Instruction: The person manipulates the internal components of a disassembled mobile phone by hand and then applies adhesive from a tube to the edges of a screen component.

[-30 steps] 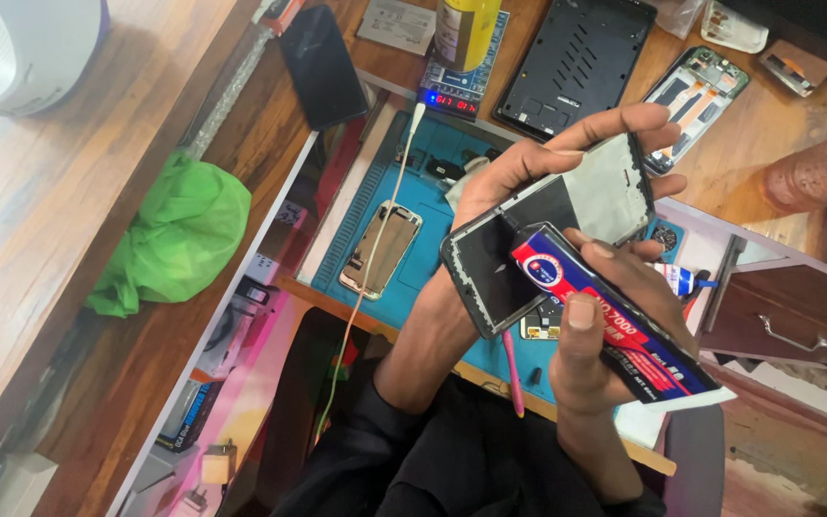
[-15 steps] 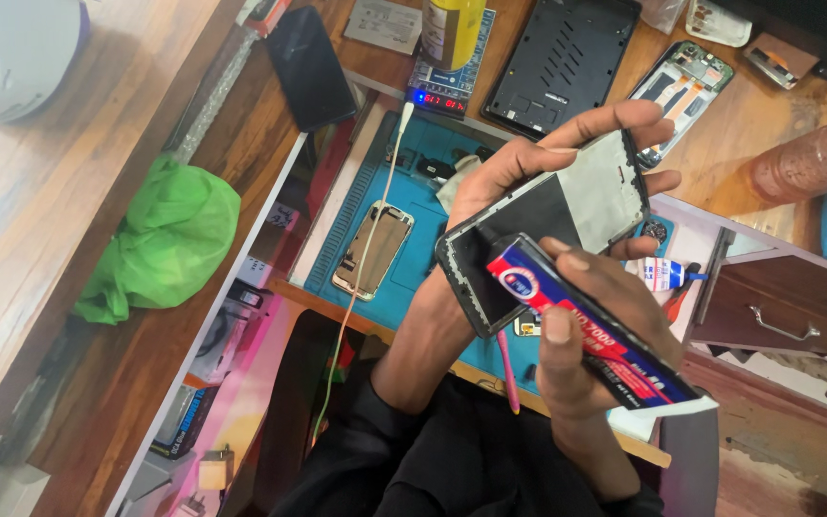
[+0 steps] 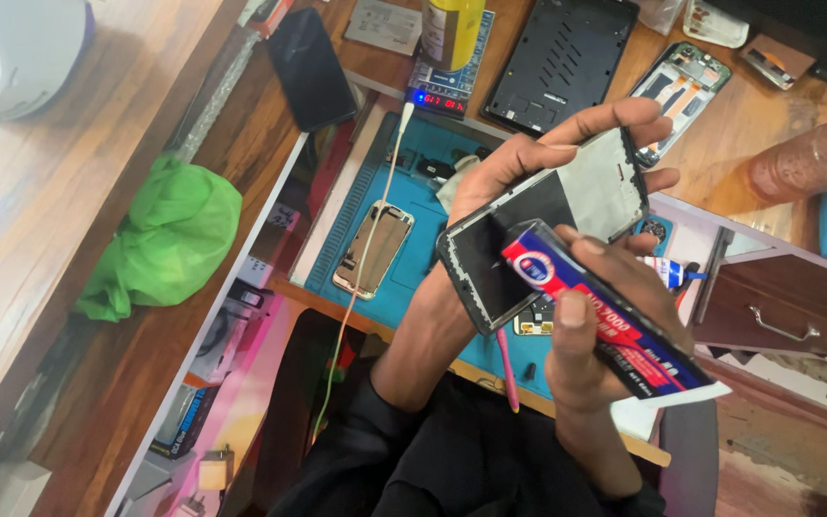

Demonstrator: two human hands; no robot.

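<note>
My left hand [image 3: 519, 168] holds an opened phone frame [image 3: 528, 220], dark inside with a pale grey plate at its far end, tilted above the blue work mat [image 3: 423, 191]. My right hand [image 3: 595, 325] grips a black, red and blue glue tube [image 3: 605, 321], its front end resting against the dark inner face of the phone frame. My thumb lies along the top of the tube. The tube's nozzle is hidden against the frame.
On the mat lie a gold-backed phone [image 3: 373, 249] with a white cable [image 3: 375, 220] across it and a pink stylus [image 3: 507, 369]. A green bag [image 3: 160, 239], black phone [image 3: 313, 67], phone back covers [image 3: 557, 57], small drawers [image 3: 787, 306] and a yellow bottle [image 3: 452, 29] surround it.
The view has shifted slightly. Both hands keep their grip, and the glue tube has edged along the inside of the phone frame.
</note>
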